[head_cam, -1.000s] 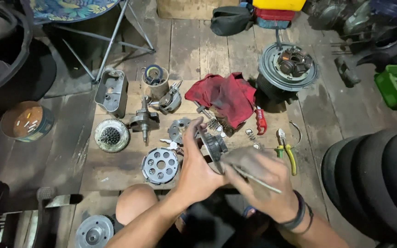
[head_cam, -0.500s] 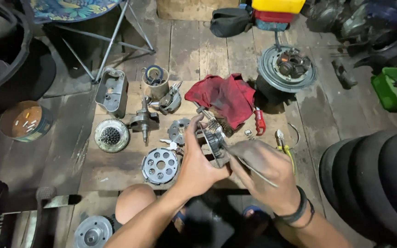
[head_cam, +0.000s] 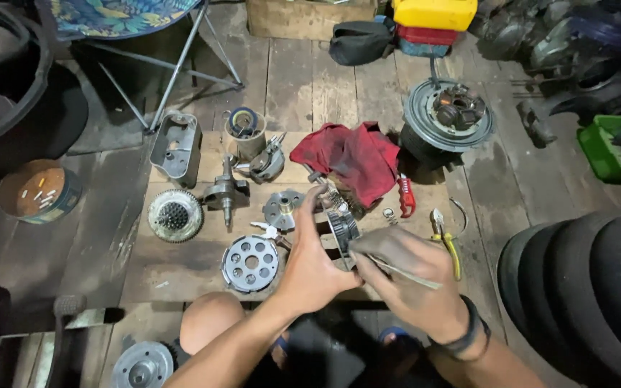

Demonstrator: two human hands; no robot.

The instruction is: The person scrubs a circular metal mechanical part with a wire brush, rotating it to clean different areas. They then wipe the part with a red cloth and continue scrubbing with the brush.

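Since a moment ago the left hand (head_cam: pixel 314 262) has lifted the round toothed part (head_cam: pixel 342 228) slightly; its fingers stay clamped on it at frame centre. The right hand (head_cam: pixel 411 276) pinches a thin metal rod (head_cam: pixel 404 273). Below lies the wooden surface (head_cam: pixel 181 269), with a red rag (head_cam: pixel 350 158) above and a perforated disc (head_cam: pixel 251 263) to the left.

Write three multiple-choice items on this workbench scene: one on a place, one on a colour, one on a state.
1. Where does the round metal disc with holes lie?
A. on the wooden board
B. in the green crate
C. on the folding chair

2. What colour is the crumpled rag?
A. blue
B. red
C. white

3. What is the left hand doing?
A. resting flat
B. gripping a round toothed metal part
C. holding pliers

Answers: A, the disc rests on the board beside the left hand; B, the cloth is red; B, its fingers close around the part, while the right hand holds a thin metal tool.
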